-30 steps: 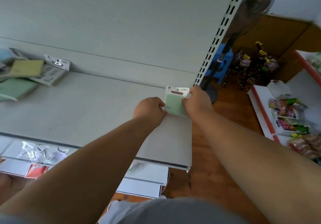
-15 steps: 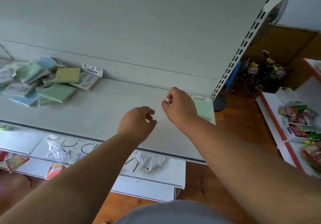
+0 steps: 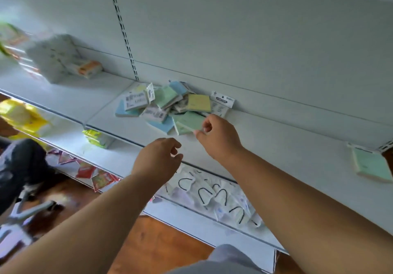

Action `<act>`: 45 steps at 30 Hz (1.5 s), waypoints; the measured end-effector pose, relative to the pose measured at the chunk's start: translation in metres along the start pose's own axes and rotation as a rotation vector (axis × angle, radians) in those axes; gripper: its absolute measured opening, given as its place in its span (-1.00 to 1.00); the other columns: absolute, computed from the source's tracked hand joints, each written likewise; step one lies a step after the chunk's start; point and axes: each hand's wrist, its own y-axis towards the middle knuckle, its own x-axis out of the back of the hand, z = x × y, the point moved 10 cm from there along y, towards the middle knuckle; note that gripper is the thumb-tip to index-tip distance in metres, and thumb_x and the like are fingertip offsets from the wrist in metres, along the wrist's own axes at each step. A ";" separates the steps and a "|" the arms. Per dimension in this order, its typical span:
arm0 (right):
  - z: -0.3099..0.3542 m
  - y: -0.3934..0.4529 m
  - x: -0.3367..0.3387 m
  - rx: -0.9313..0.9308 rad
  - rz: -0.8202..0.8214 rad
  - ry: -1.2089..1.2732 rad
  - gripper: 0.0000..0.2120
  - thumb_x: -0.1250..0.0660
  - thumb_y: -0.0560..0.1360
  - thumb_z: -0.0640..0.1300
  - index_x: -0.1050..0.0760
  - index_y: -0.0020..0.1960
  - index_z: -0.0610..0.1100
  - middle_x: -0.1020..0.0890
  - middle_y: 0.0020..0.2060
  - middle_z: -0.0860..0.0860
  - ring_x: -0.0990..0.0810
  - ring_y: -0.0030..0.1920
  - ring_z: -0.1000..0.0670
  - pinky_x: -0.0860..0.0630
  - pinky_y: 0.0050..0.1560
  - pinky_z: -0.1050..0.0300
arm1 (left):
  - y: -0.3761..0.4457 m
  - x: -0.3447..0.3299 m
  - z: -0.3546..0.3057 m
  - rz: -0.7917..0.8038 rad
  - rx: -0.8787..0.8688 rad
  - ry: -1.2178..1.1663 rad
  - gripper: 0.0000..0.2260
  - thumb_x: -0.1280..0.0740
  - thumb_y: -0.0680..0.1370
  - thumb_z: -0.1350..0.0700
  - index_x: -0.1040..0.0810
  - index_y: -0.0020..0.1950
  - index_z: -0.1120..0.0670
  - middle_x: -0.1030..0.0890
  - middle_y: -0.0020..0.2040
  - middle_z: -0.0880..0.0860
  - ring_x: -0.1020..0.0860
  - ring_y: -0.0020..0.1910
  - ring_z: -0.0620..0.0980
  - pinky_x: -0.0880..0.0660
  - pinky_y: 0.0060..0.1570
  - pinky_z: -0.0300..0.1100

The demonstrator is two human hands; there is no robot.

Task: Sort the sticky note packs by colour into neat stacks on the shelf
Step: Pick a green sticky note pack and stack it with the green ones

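Observation:
A loose pile of sticky note packs (image 3: 170, 103) in blue, green, yellow and white lies at the back of the white shelf (image 3: 276, 146). A yellow pack (image 3: 198, 102) lies on top, and a green pack (image 3: 188, 122) sits at the pile's near edge. My right hand (image 3: 219, 137) has its loosely curled fingertips at that green pack's right corner, with no clear hold on it. Lower and to the left, my left hand (image 3: 158, 158) hovers over the shelf's front edge, relaxed and holding nothing. A single green pack (image 3: 371, 164) lies alone at the shelf's far right end.
White boxed goods (image 3: 57, 58) stand on the shelf to the left. The lower shelf holds yellow packets (image 3: 96, 138), red packets (image 3: 93, 173) and bagged black hoops (image 3: 212, 195). A dark chair (image 3: 19, 167) stands at the left over the wooden floor.
Both hands let go of the green pack at the shelf's right end. They moved left to the mixed pile as my view swung left; my right hand has reached a green pack there.

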 end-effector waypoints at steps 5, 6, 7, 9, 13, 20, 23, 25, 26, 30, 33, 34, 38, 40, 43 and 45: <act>-0.016 0.051 -0.027 -0.034 0.076 -0.151 -0.77 -0.32 0.49 -0.06 -0.51 0.12 -0.10 -0.55 0.10 -0.08 -0.53 0.03 -0.08 -0.40 -0.03 0.16 | 0.034 -0.010 0.007 0.041 -0.011 -0.030 -0.77 -0.34 0.47 -0.08 -0.54 0.13 -0.15 -0.53 -0.06 -0.20 -0.52 -0.22 -0.12 -0.39 -0.20 -0.25; -0.021 0.063 -0.032 -0.067 0.085 -0.205 -0.74 -0.29 0.50 -0.07 -0.50 0.16 -0.12 -0.54 0.13 -0.11 -0.53 0.07 -0.12 -0.42 0.00 0.11 | 0.043 -0.011 0.008 0.052 -0.021 -0.027 -0.75 -0.34 0.48 -0.07 -0.54 0.16 -0.15 -0.53 -0.03 -0.19 -0.53 -0.21 -0.11 -0.38 -0.21 -0.26; -0.028 0.073 -0.038 -0.124 0.106 -0.279 -0.70 -0.26 0.50 -0.05 -0.48 0.20 -0.13 -0.53 0.14 -0.15 -0.53 0.09 -0.17 -0.44 0.02 0.08 | 0.051 -0.012 0.009 0.062 -0.027 -0.025 -0.72 -0.34 0.49 -0.07 -0.52 0.19 -0.14 -0.53 0.01 -0.18 -0.55 -0.17 -0.10 -0.36 -0.21 -0.27; -0.043 0.084 -0.046 -0.262 0.158 -0.381 -0.60 -0.25 0.48 0.01 -0.42 0.24 -0.17 -0.51 0.15 -0.19 -0.53 0.11 -0.22 -0.46 0.01 0.03 | 0.068 -0.014 0.014 0.103 -0.016 -0.024 -0.64 -0.34 0.48 -0.08 -0.48 0.27 -0.11 -0.55 0.09 -0.13 -0.54 -0.06 -0.10 -0.34 -0.14 -0.26; -0.051 0.093 -0.054 -0.376 0.147 -0.341 -0.51 -0.27 0.47 0.08 -0.32 0.26 -0.21 -0.55 0.14 -0.20 -0.54 0.14 -0.23 -0.45 0.00 0.03 | 0.095 -0.033 0.028 0.310 0.151 -0.245 -0.54 -0.36 0.47 -0.07 -0.43 0.34 -0.01 -0.62 0.09 -0.05 -0.61 -0.08 -0.01 -0.52 -0.05 -0.17; -0.069 0.067 -0.054 -0.699 -0.156 0.274 -0.76 -0.40 0.37 -0.16 -0.55 -0.01 -0.26 -0.63 -0.13 -0.19 -0.62 -0.12 -0.16 -0.44 -0.23 0.10 | 0.112 -0.038 0.048 0.337 0.233 -0.481 -0.76 -0.36 0.47 0.01 -0.51 0.11 -0.01 -0.66 -0.19 -0.02 -0.64 -0.30 -0.05 -0.56 -0.23 -0.19; -0.060 0.044 -0.058 -0.720 -0.259 0.529 -0.91 -0.43 0.39 -0.21 -0.54 -0.15 -0.11 -0.63 -0.17 -0.16 -0.59 -0.21 -0.11 -0.46 -0.24 0.04 | 0.111 -0.030 0.056 0.338 0.206 -0.544 -0.88 -0.39 0.46 0.02 -0.51 -0.07 -0.02 -0.65 -0.27 -0.01 -0.57 -0.49 -0.17 -0.43 -0.46 -0.31; -0.052 0.025 -0.049 -0.701 -0.333 0.508 -0.80 -0.42 0.39 -0.21 -0.48 -0.07 0.00 -0.62 -0.11 -0.06 -0.61 -0.16 -0.09 -0.53 -0.18 0.01 | 0.103 -0.031 0.052 0.376 0.137 -0.606 -0.89 -0.42 0.43 0.06 -0.51 -0.12 -0.02 -0.63 -0.27 -0.03 -0.60 -0.45 -0.18 -0.44 -0.43 -0.26; -0.047 0.016 -0.040 -0.671 -0.374 0.463 -0.76 -0.42 0.39 -0.21 -0.47 -0.02 0.01 -0.61 -0.10 -0.01 -0.62 -0.13 -0.07 -0.56 -0.14 0.00 | 0.098 -0.031 0.049 0.398 0.097 -0.623 -0.88 -0.43 0.42 0.07 -0.51 -0.14 -0.02 -0.62 -0.29 -0.05 -0.61 -0.42 -0.15 -0.43 -0.43 -0.24; -0.026 -0.029 0.001 -0.558 -0.495 0.284 -0.73 -0.41 0.41 -0.22 -0.49 0.06 0.01 -0.58 -0.06 0.14 -0.59 -0.20 0.07 -0.59 -0.15 0.07 | 0.074 -0.033 0.018 0.504 -0.074 -0.673 -0.85 -0.46 0.40 0.08 -0.51 -0.13 -0.05 -0.62 -0.22 -0.07 -0.62 -0.40 -0.11 -0.41 -0.42 -0.25; -0.024 -0.073 0.039 -0.544 -0.567 0.179 -0.63 -0.41 0.40 -0.22 -0.50 0.17 0.03 -0.56 -0.02 0.18 -0.54 -0.31 0.10 -0.56 -0.20 0.15 | 0.047 -0.042 -0.015 0.611 -0.171 -0.737 -0.84 -0.48 0.40 0.12 -0.53 -0.11 -0.04 -0.64 -0.19 -0.02 -0.62 -0.41 -0.09 -0.44 -0.45 -0.30; -0.024 -0.086 0.051 -0.550 -0.587 0.131 -0.61 -0.41 0.40 -0.21 -0.50 0.19 0.03 -0.56 -0.02 0.20 -0.53 -0.31 0.13 -0.53 -0.19 0.19 | 0.039 -0.043 -0.028 0.635 -0.209 -0.748 -0.84 -0.48 0.41 0.14 -0.54 -0.11 -0.03 -0.64 -0.20 0.00 -0.61 -0.42 -0.09 -0.44 -0.46 -0.32; -0.036 -0.131 0.088 -0.562 -0.643 0.032 -0.60 -0.42 0.40 -0.18 -0.51 0.21 0.01 -0.56 -0.02 0.17 -0.54 -0.21 0.20 -0.48 -0.13 0.30 | 0.009 -0.052 -0.076 0.655 -0.364 -0.667 -0.84 -0.47 0.41 0.13 -0.51 -0.17 -0.07 -0.63 -0.24 -0.08 -0.62 -0.39 -0.08 -0.46 -0.42 -0.22; -0.049 -0.153 0.105 -0.565 -0.675 0.019 -0.66 -0.41 0.42 -0.14 -0.52 0.18 0.03 -0.56 -0.04 0.19 -0.53 -0.18 0.23 -0.45 -0.15 0.36 | -0.006 -0.060 -0.101 0.642 -0.449 -0.585 -0.83 -0.46 0.41 0.10 -0.49 -0.18 -0.11 -0.62 -0.24 -0.13 -0.61 -0.37 -0.11 -0.44 -0.38 -0.25; -0.078 -0.186 0.137 -0.588 -0.751 0.005 -0.81 -0.37 0.48 -0.09 -0.55 0.09 0.02 -0.59 -0.08 0.15 -0.56 -0.16 0.19 -0.50 -0.12 0.25 | -0.031 -0.079 -0.141 0.628 -0.524 -0.522 -0.80 -0.44 0.42 0.09 -0.46 -0.15 -0.15 -0.61 -0.23 -0.17 -0.55 -0.37 -0.20 -0.40 -0.35 -0.30; -0.102 -0.207 0.160 -0.611 -0.772 -0.016 -0.84 -0.35 0.50 -0.09 -0.56 0.07 -0.01 -0.61 -0.07 0.10 -0.56 -0.16 0.14 -0.52 -0.10 0.18 | -0.052 -0.095 -0.172 0.609 -0.546 -0.502 -0.80 -0.43 0.43 0.08 -0.45 -0.13 -0.16 -0.60 -0.22 -0.18 -0.53 -0.35 -0.24 -0.38 -0.34 -0.36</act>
